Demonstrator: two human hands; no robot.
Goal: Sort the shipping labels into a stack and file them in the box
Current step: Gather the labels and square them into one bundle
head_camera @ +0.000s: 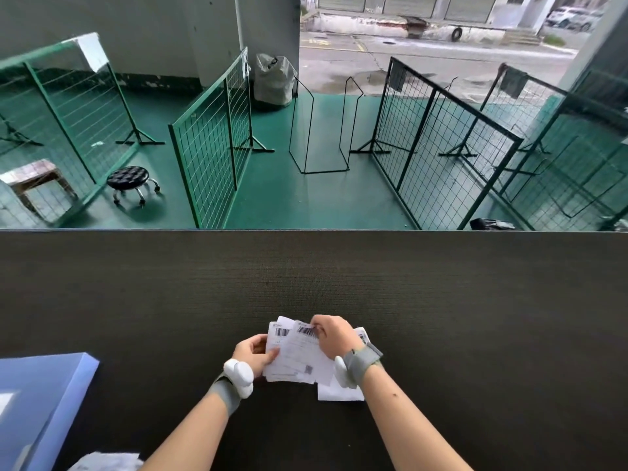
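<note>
Several white shipping labels [299, 355] with black barcodes lie bunched in a loose pile on the dark table mat [441, 300]. My left hand [253, 351] grips the pile's left edge, thumb on top. My right hand [334, 336] pinches the top label near its barcode. One more label [339, 393] pokes out under my right wrist, and another corner [363, 334] shows behind the right hand. A translucent blue box [40, 402] stands at the table's left edge, well left of both hands.
More white paper [108, 462] lies at the bottom left by the box. Beyond the table's far edge are green wire fence panels [210, 144], a black rolling stool [131, 180] and a wooden stool [32, 178] on a green floor.
</note>
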